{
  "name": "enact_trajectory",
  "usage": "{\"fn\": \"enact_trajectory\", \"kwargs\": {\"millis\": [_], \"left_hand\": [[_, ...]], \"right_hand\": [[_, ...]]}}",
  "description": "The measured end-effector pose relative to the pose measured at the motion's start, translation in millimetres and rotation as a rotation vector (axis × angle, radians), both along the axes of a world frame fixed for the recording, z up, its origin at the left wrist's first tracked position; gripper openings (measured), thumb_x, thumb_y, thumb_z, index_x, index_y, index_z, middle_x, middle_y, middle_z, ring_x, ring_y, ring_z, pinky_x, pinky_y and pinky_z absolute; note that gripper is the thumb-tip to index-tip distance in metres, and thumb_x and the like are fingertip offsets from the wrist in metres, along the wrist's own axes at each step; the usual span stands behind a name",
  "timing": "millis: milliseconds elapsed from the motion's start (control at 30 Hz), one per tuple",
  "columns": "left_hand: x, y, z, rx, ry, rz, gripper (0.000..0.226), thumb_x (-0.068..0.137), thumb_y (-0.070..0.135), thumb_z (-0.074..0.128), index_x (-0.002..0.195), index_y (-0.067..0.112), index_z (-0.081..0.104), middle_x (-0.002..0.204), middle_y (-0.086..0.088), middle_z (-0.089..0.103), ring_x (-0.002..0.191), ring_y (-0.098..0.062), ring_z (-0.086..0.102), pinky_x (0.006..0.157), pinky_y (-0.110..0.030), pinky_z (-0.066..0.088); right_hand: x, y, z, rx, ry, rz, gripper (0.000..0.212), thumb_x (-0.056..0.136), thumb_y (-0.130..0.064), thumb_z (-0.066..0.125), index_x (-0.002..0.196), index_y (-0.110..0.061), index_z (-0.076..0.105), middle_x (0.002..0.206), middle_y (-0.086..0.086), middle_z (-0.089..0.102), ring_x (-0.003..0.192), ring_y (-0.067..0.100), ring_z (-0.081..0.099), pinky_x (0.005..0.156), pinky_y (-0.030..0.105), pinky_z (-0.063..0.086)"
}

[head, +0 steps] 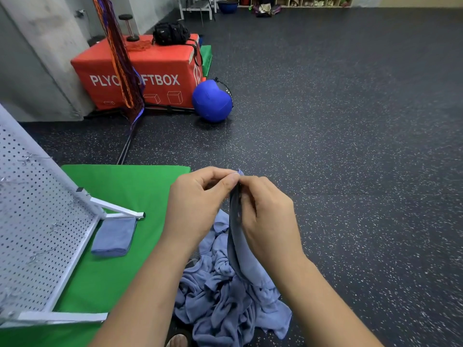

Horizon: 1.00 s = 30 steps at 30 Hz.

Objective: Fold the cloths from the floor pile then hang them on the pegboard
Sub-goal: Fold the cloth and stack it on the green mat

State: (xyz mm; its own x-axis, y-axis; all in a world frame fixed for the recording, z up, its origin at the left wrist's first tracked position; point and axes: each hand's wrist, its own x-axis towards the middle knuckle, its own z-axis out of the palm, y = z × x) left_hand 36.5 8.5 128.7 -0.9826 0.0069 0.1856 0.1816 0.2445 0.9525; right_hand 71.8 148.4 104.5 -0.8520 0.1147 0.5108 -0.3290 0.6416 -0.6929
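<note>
A blue-grey cloth (241, 254) hangs from both my hands above the floor pile. My left hand (198, 204) and my right hand (269, 216) pinch its top edge together, fingertips touching at the corner. Below them lies the crumpled pile of blue cloths (225, 304) on the dark floor. A white pegboard (32, 221) on a white frame leans at the left, standing on a green mat (130, 186). One folded blue cloth (114, 236) lies on the mat beside the pegboard's foot.
A red plyo soft box (155, 71) with a black bag on top stands at the back left. A blue ball (212, 100) rests against it. Orange and purple straps (120, 51) hang in front. Dark speckled rubber floor (350, 121) stretches to the right.
</note>
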Motion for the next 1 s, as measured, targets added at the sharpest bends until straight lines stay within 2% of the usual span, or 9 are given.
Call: {"fn": "enact_trajectory", "kwargs": {"millis": [100,233,367,533,633,733,833,900,1000], "left_hand": [[0,-2,2,0.018,0.001,-0.021,0.011,0.094,0.017,0.081,0.100,0.025,0.085,0.095,0.010,0.083,0.094,-0.013,0.079,0.094,-0.042,0.063],[3,0,6,-0.059,0.075,0.000,0.018,0.090,0.010,0.081,0.095,0.027,0.084,0.087,0.013,0.081,0.079,-0.003,0.073,0.081,-0.029,0.061],[2,-1,9,-0.059,0.094,-0.003,0.015,0.085,0.014,0.079,0.086,0.029,0.081,0.078,0.015,0.077,0.069,0.001,0.063,0.067,-0.014,0.049],[1,-9,14,-0.034,0.090,-0.054,0.022,0.088,0.003,0.072,0.088,0.023,0.079,0.076,0.008,0.074,0.063,0.000,0.055,0.062,-0.011,0.043],[-2,-13,15,0.024,0.083,-0.070,0.016,0.085,0.012,0.068,0.089,0.024,0.079,0.085,-0.002,0.077,0.073,-0.007,0.061,0.069,-0.019,0.050],[-5,-17,16,0.086,0.070,-0.085,0.023,0.084,0.011,0.062,0.090,0.026,0.079,0.088,0.001,0.078,0.082,-0.011,0.066,0.079,-0.025,0.054],[-5,-19,19,0.111,0.071,-0.105,0.024,0.084,0.008,0.060,0.089,0.023,0.078,0.086,0.004,0.076,0.081,-0.010,0.065,0.078,-0.020,0.053],[-4,-20,19,0.112,0.066,-0.114,0.023,0.083,0.007,0.059,0.090,0.020,0.077,0.084,0.005,0.075,0.080,-0.010,0.064,0.076,-0.019,0.052],[-3,-23,21,0.142,0.058,-0.129,0.024,0.084,0.005,0.059,0.088,0.021,0.077,0.083,0.005,0.074,0.079,-0.009,0.064,0.074,-0.018,0.052]], "right_hand": [[-4,4,-3,-0.103,0.028,0.037,0.025,0.102,-0.026,0.054,0.113,-0.019,0.075,0.094,-0.007,0.069,0.081,0.012,0.068,0.076,0.035,0.056],[-8,10,-4,-0.226,0.002,0.080,0.012,0.100,-0.019,0.066,0.106,-0.021,0.076,0.094,-0.008,0.074,0.081,0.017,0.074,0.074,0.046,0.061],[-9,19,9,-0.249,-0.052,0.032,0.009,0.095,-0.017,0.077,0.094,-0.023,0.071,0.087,-0.010,0.073,0.081,0.011,0.070,0.077,0.033,0.057],[-24,39,1,-0.356,-0.410,0.023,0.037,0.096,-0.026,0.072,0.128,-0.039,0.058,0.119,-0.018,0.070,0.113,-0.001,0.064,0.096,0.032,0.050],[-25,43,-6,-0.520,-0.630,0.167,0.043,0.100,-0.023,0.062,0.139,-0.041,0.056,0.123,-0.020,0.073,0.113,-0.007,0.063,0.093,0.028,0.045],[-29,43,-13,-0.598,-0.715,0.259,0.044,0.095,-0.028,0.060,0.136,-0.041,0.062,0.127,-0.015,0.075,0.127,0.003,0.062,0.109,0.036,0.042],[-34,38,-20,-0.757,-0.782,0.380,0.048,0.088,-0.031,0.058,0.135,-0.030,0.067,0.127,0.007,0.076,0.126,0.019,0.065,0.117,0.048,0.037],[-38,35,-22,-0.837,-0.801,0.450,0.046,0.088,-0.030,0.057,0.130,-0.020,0.071,0.128,0.021,0.072,0.116,0.027,0.065,0.105,0.047,0.039],[-40,35,-21,-0.805,-0.784,0.491,0.032,0.092,-0.015,0.058,0.119,-0.011,0.075,0.109,0.007,0.072,0.102,0.019,0.059,0.087,0.040,0.039]]}}
